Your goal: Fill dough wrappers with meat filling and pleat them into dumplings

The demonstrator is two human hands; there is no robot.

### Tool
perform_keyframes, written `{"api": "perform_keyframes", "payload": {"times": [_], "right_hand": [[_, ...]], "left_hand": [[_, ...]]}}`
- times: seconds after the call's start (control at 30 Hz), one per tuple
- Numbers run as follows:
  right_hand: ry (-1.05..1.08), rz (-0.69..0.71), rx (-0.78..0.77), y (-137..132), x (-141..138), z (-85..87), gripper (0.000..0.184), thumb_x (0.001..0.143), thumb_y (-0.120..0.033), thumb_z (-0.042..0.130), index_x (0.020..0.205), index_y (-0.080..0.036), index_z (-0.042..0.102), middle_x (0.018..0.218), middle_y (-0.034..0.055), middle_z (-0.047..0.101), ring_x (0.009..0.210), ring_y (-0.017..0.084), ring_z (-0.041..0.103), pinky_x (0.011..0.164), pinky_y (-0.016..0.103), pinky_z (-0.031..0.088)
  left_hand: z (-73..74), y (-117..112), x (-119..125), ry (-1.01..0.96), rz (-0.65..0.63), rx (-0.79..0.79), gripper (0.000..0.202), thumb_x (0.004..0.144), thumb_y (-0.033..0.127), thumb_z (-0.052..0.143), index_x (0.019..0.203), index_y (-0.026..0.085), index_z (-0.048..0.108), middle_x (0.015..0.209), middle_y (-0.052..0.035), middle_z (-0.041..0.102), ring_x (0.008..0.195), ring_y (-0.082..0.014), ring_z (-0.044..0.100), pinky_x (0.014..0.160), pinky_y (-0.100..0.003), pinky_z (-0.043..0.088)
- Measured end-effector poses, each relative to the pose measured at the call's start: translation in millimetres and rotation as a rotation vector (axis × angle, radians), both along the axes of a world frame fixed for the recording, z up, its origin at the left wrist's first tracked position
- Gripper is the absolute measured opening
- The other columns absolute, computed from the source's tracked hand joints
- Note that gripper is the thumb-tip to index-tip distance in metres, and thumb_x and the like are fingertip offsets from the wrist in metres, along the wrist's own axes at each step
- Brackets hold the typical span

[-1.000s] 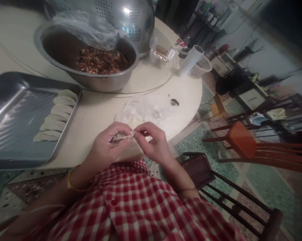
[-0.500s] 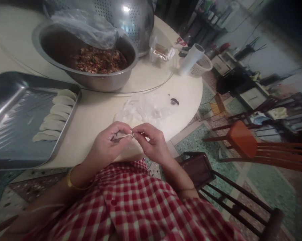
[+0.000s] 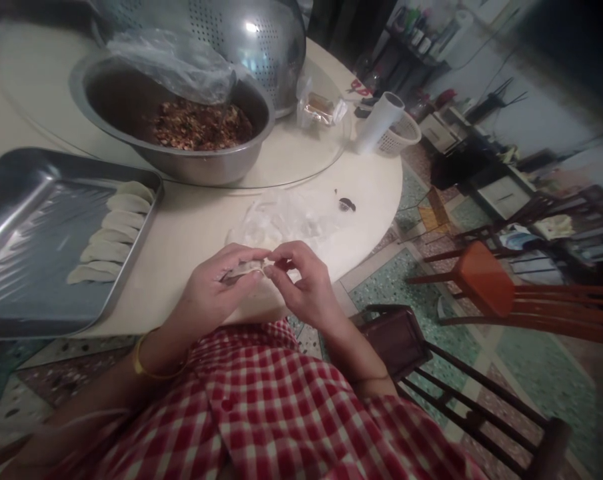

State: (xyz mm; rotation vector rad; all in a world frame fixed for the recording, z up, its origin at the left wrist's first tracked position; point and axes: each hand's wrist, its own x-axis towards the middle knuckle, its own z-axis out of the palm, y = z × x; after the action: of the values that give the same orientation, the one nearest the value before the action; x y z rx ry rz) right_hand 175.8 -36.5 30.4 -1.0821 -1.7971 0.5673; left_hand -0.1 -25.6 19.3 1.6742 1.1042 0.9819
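A small, pale, folded piece of dough is between the person's two bare hands, above the near edge of a round, cream-coloured table. The left hand, with a thin yellow bangle at its wrist, has its thumb and forefinger closed around the dough, which shows in the gap between them. The right hand meets the left at the fingertips, its thumb and forefinger pinched together on the dough's right-hand end; the exact contact there is too small to make out. Just beyond the hands lies a crumpled, clear plastic bag with whitish contents, and to its right a small, dark, curved scrap. On the left, a shallow, rectangular, shiny metal tray holds six pale, crescent-shaped dumplings in a slightly overlapping row along its right wall. Farther back stands a wide, grey metal bowl with reddish-brown, chopped filling inside and a clear, wrinkled plastic sheet draped over its far side. Behind the bowl is a large, perforated steel colander. Near the table's right edge, a white, hollow-ended roll leans against a small, white, perforated basket.
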Motion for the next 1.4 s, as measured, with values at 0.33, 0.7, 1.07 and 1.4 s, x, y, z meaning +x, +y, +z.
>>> {"api": "perform_keyframes", "payload": {"times": [0.33, 0.7, 1.07, 1.4], "right_hand": [[0.052, 0.054, -0.037, -5, 6, 4.7, 0.012, 0.093, -0.023, 0.058, 0.103, -0.021, 0.064, 0.097, 0.0035, 0.069, 0.081, 0.011, 0.063, 0.072, 0.026, 0.056], [-0.052, -0.206, 0.243, -11, -11, -29.8, 0.012, 0.090, -0.022, 0.058, 0.097, -0.024, 0.068, 0.084, 0.0070, 0.073, 0.074, 0.018, 0.067, 0.066, 0.036, 0.057], [0.070, -0.220, 0.106, -16, -14, -47.3, 0.054, 0.087, -0.036, 0.059, 0.138, -0.025, 0.047, 0.124, 0.0138, 0.065, 0.106, 0.027, 0.064, 0.087, 0.049, 0.057], [0.191, -0.081, -0.108, -16, -22, -36.8, 0.031, 0.096, -0.038, 0.050, 0.121, -0.026, 0.064, 0.136, 0.0083, 0.064, 0.128, 0.021, 0.060, 0.106, 0.041, 0.052]], "left_hand": [[0.2, -2, 1, -0.041, 0.030, -0.014, 0.012, 0.087, 0.029, 0.059, 0.093, 0.021, 0.065, 0.094, -0.0028, 0.067, 0.064, -0.0117, 0.056, 0.057, -0.025, 0.047], [-4.4, -1, 7, -0.169, 0.017, -0.181, 0.016, 0.088, 0.034, 0.060, 0.092, 0.019, 0.062, 0.073, 0.0026, 0.061, 0.052, -0.0080, 0.052, 0.052, -0.021, 0.046], [0.2, 0, 14, -0.340, 0.009, -0.345, 0.021, 0.087, 0.040, 0.059, 0.090, 0.019, 0.060, 0.059, 0.0035, 0.055, 0.047, -0.0098, 0.050, 0.044, -0.022, 0.044], [-2.9, -7, 13, -0.364, -0.160, -0.377, 0.039, 0.094, 0.058, 0.047, 0.105, 0.024, 0.062, 0.084, -0.0030, 0.064, 0.060, -0.0132, 0.058, 0.046, -0.023, 0.048]]}}
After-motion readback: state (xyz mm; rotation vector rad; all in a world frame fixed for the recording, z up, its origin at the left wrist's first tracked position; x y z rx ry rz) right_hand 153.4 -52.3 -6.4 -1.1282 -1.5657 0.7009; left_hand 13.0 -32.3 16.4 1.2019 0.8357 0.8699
